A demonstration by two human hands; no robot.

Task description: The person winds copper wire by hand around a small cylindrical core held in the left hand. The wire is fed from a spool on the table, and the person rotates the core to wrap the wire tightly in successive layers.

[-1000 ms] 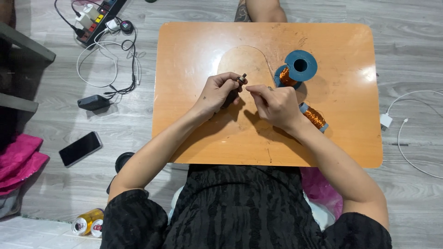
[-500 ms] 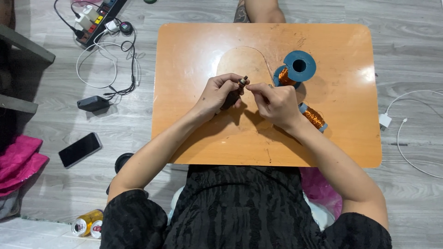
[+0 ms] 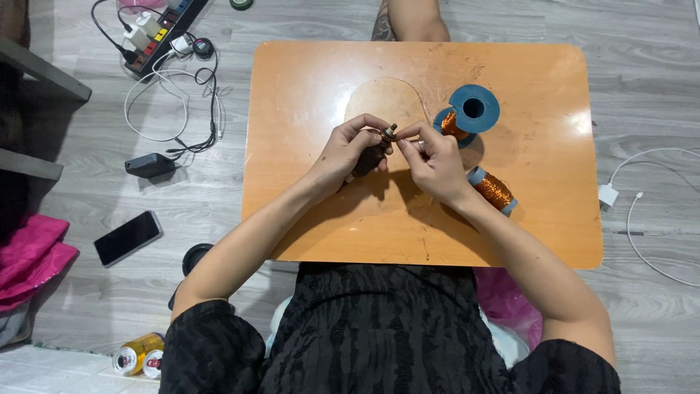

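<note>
Both hands point(image 3: 394, 153) pinching small part point(image 3: 389, 133)

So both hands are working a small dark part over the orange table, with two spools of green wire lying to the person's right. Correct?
Not quite: the wire is copper-coloured, not green. The head view shows the left hand and right hand on the small dark part over the orange table, with the upright spool and lying spool to the right.

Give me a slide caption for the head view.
Both hands pinch a small dark part over an orange table, copper wire spools alongside.
</note>
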